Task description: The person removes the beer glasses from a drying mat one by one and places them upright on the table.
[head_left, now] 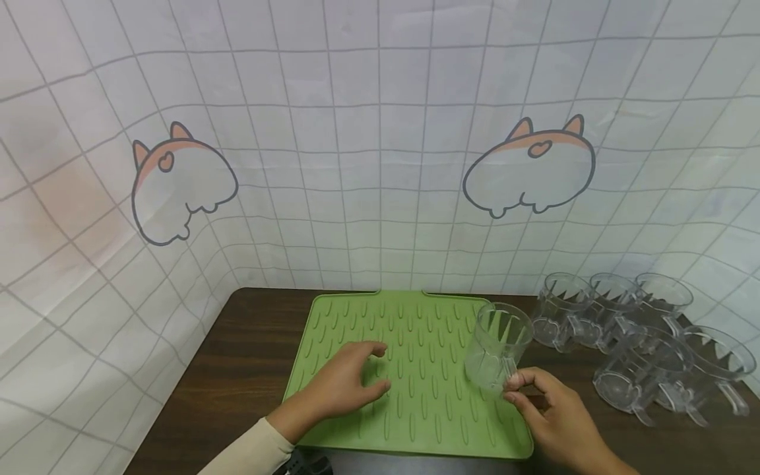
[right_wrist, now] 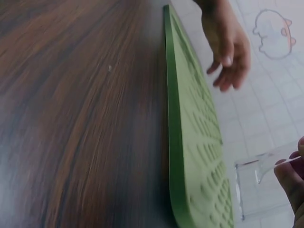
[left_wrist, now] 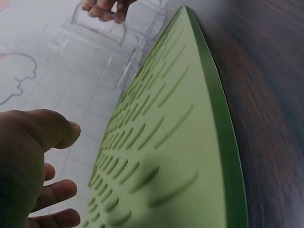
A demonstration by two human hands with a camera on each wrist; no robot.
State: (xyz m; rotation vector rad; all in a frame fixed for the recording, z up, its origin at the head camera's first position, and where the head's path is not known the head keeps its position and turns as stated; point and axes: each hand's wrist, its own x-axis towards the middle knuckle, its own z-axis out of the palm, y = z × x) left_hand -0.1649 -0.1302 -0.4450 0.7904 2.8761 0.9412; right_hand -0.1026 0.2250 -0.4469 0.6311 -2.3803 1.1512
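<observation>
A clear mug (head_left: 495, 346) is over the right part of a green ridged drying mat (head_left: 415, 369). My right hand (head_left: 549, 412) pinches its handle between thumb and fingers. In the right wrist view those fingertips (right_wrist: 287, 173) close on the handle at the right edge. Over the mat's left half, my left hand (head_left: 347, 379) holds nothing, its thumb and fingers apart and loosely bent. The left wrist view shows that hand (left_wrist: 42, 175) beside the mat, with the mug (left_wrist: 90, 52) beyond.
Several more clear mugs (head_left: 617, 310) stand on the dark wooden table (head_left: 202, 389) to the right of the mat. Behind the table hangs a white gridded curtain (head_left: 356, 165) with cartoon animal drawings. A dark object (head_left: 303, 462) shows at the bottom near the left sleeve.
</observation>
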